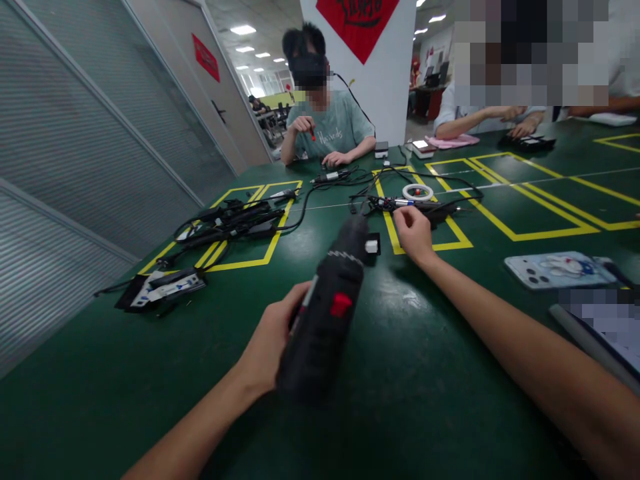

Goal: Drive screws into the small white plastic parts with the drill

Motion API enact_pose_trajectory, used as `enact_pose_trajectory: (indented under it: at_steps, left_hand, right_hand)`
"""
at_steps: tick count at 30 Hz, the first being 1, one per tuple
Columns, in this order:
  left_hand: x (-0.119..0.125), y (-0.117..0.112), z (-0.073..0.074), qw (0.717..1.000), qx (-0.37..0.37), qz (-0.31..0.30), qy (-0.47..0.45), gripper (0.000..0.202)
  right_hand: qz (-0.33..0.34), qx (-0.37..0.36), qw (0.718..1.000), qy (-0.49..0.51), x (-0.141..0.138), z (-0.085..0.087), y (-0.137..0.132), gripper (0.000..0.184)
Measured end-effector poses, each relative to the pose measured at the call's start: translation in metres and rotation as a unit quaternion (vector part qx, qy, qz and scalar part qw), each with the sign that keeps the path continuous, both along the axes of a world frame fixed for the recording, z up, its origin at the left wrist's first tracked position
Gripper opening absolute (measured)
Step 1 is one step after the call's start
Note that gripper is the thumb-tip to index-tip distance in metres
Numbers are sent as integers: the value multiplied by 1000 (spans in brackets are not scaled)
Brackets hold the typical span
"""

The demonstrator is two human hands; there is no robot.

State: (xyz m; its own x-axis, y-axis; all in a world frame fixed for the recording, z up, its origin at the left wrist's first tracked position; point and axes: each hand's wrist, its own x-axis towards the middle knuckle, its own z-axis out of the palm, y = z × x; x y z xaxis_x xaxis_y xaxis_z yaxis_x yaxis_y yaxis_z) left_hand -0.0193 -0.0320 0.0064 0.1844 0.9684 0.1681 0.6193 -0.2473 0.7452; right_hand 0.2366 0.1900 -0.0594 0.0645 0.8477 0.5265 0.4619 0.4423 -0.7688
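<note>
My left hand point(273, 340) grips a black electric screwdriver point(327, 310) with a red button, held above the green table point(400, 393) and pointing away from me. My right hand point(414, 233) reaches forward, fingers curled on the table by a yellow marking line. Its fingertips are at a pen-like tool point(400, 203) lying among black cables; whether it grips anything I cannot tell. A white tape ring point(418, 193) lies just beyond.
A phone point(557, 269) in a pale case lies at right. Black tools and cables point(225, 223) sit at left, a dismantled device point(167, 285) nearer. A person point(325, 127) sits across holding a red-tipped tool; another person's arms point(500, 120) rest far right.
</note>
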Motion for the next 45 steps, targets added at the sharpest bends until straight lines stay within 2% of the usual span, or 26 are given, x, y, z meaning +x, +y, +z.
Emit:
enact_pose_trajectory:
  at_steps: [2,4,7,12,15,18,24,29,38,45]
  left_hand:
    - [-10,6,-3,998,-10,20,-67,29]
    - [-16,9,-8,989,-30,10,-147,33]
    - [-18,11,-13,956,-79,-8,-284,38]
    - [-10,9,-13,932,-131,-37,-337,39]
    - [-6,6,-10,929,-147,-38,-337,42]
    - [-5,2,-7,941,-158,-34,-298,46]
    - [-4,-6,-4,947,-187,-9,-263,30]
    - [1,-10,-3,941,-215,7,-262,31]
    - [4,-14,1,948,-213,4,-236,38]
    - [3,-18,2,954,-214,-12,-208,31]
  right_hand:
    - [49,5,998,-38,-12,-6,-12,35]
    - [97,5,993,-67,-24,-11,-22,44]
    - [133,-3,986,-96,-34,-16,-30,50]
    - [134,5,985,-104,-38,-21,-29,45]
    - [135,12,986,-95,-39,-25,-25,40]
    - [135,12,987,-88,-39,-28,-21,38]
    - [130,3,987,-91,-38,-27,-22,36]
    - [126,1,988,-94,-39,-29,-21,38]
    - [135,-6,984,-118,-39,-33,-19,46]
    - [121,-23,986,-112,-40,-35,-14,47]
